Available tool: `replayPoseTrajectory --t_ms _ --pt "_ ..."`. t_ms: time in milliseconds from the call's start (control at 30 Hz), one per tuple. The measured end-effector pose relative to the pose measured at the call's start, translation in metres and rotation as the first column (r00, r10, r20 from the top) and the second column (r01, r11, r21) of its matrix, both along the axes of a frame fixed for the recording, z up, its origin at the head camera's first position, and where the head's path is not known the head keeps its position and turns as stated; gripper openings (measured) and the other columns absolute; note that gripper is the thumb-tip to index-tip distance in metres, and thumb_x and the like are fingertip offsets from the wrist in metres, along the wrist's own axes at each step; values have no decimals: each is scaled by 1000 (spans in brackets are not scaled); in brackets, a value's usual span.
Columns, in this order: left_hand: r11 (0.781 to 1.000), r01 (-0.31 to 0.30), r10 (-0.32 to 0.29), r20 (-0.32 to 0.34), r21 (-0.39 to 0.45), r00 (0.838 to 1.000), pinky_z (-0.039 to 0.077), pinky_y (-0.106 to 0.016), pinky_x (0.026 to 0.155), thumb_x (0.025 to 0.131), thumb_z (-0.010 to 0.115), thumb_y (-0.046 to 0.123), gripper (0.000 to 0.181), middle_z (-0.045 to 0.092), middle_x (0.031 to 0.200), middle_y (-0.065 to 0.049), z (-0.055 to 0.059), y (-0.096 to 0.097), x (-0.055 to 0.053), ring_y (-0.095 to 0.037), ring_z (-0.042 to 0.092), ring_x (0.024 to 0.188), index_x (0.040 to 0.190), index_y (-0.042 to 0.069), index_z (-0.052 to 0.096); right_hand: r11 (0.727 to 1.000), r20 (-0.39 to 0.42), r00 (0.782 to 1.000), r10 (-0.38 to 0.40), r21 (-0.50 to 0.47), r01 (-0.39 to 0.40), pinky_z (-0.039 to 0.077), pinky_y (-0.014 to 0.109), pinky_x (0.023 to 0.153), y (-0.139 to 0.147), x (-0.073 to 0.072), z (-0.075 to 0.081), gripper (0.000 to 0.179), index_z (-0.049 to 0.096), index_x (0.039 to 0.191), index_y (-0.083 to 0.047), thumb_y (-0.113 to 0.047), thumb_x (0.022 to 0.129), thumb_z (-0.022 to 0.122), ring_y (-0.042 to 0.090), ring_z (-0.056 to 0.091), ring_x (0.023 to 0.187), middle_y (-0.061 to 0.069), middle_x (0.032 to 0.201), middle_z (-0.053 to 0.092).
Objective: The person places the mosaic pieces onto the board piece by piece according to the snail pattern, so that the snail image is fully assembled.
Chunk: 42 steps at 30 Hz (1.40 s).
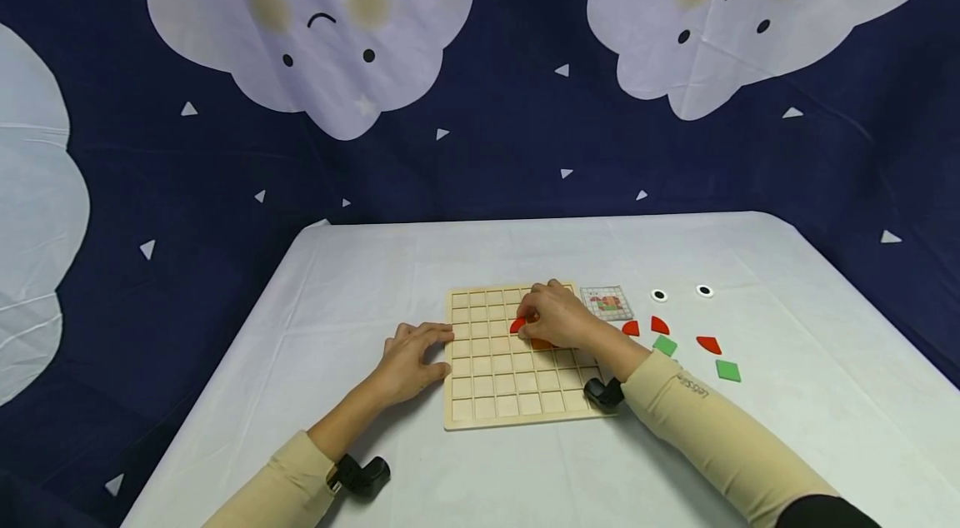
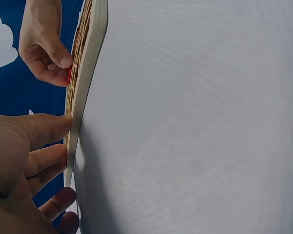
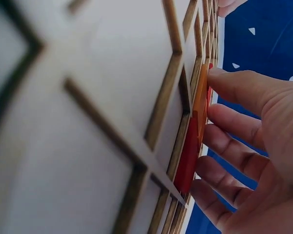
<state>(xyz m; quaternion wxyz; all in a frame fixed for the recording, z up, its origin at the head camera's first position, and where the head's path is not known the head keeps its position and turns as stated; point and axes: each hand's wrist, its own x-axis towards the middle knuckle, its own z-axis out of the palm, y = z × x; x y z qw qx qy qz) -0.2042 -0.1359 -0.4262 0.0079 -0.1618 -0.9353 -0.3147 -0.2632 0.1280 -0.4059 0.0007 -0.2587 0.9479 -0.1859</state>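
Note:
A pale wooden board (image 1: 483,386) with a raised square grid lies on the white table. My left hand (image 1: 408,361) touches the board's left edge with fingers and thumb spread. Over the upper middle of the grid, my right hand (image 1: 558,316) pinches a red quarter-circle piece (image 1: 517,326) between thumb and fingertip, right at the cells. Just beside it, an orange piece (image 1: 540,344) lies in the grid, partly under the right hand. In the right wrist view another red piece (image 3: 187,156) sits in the grid below the orange one, close to the other fingertips.
A small picture card (image 1: 607,303) lies at the board's upper right. Beyond it are two round eye pieces (image 1: 659,295), several loose red pieces (image 1: 708,344) and green pieces (image 1: 727,371). A dark blue cloud-print cloth (image 1: 495,170) hangs behind the table.

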Motion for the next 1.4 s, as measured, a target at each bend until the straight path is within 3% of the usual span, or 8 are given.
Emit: replayPoseTrajectory --t_ms 200,300,433,567,900,1100,1400 --pt "1000 16 -16 -7 2 1000 27 -41 86 78 71 15 44 56 134 2 1 -1 0 -20 42 107 122 11 63 998 22 999 -23 -66 24 39 36 80 7 3 14 29 71 105 -11 -27 81 72 20 46 91 2 100 62" --pt "1000 15 -15 -8 2 1000 27 -41 87 78 71 16 44 56 134 2 1 -1 0 -20 42 107 121 11 63 995 -9 999 -44 -95 43 41 39 81 19 5 23 32 70 107 -8 -26 81 72 23 49 94 5 101 63" --pt "1000 15 -15 -1 2 1000 27 -41 87 79 71 15 44 56 134 1 2 -1 0 -20 42 107 122 11 63 989 -55 994 -99 -118 92 42 38 79 44 9 30 32 70 106 -7 -25 79 73 23 50 94 6 99 64" --pt "1000 20 -20 0 -2 1000 27 -42 87 79 71 16 44 56 134 1 2 -1 0 -21 42 108 122 11 63 979 -51 983 -176 -117 170 42 39 78 80 21 32 31 70 106 -8 -23 79 73 25 50 95 8 101 64" --pt "1000 21 -21 -4 -3 1000 28 -41 87 79 71 16 44 56 134 2 1 -2 0 -20 43 107 122 12 63 931 13 933 -360 -55 360 41 44 76 171 52 13 33 68 108 -4 -23 80 70 32 49 98 17 105 62" --pt "1000 23 -23 -5 2 1000 28 -41 87 79 71 17 44 56 134 2 2 -3 0 -21 43 109 122 12 63 916 28 917 -398 -48 399 37 38 73 201 63 2 34 67 107 -3 -24 80 70 30 49 95 17 103 62" --pt "1000 22 -22 -7 -4 1000 28 -40 86 79 71 17 44 56 134 2 2 -2 1 -21 43 108 122 12 63 922 -29 922 -386 -25 386 34 34 69 220 68 -6 33 69 101 -1 -23 77 74 25 49 84 14 93 64"
